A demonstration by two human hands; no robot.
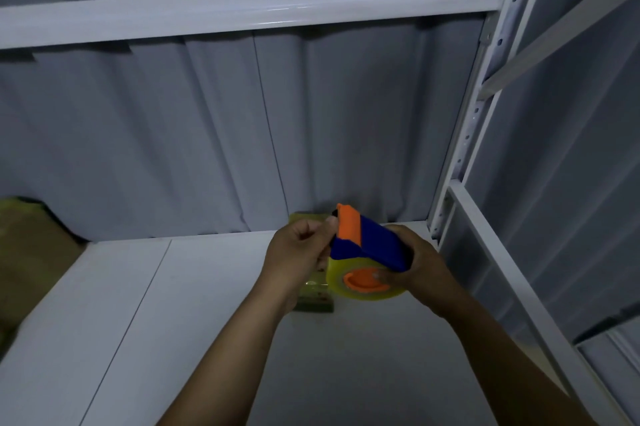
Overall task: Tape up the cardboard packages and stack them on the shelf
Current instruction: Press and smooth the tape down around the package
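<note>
The small package (314,302) lies mostly hidden behind the left hand (298,252) and tape dispenser (367,249). The picture's left edge cuts off a cardboard box (24,263).

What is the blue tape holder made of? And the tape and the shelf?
The holder looks plastic: matte blue and orange, moulded. The tape is shiny, see-through yellowish film. The shelf is likely painted metal: smooth, white, with a seam.

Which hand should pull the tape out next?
Probably the left hand: its fingers pinch at the orange tip of the tape dispenser, where tape likely comes off. The right hand is busy gripping the dispenser and roll.
</note>
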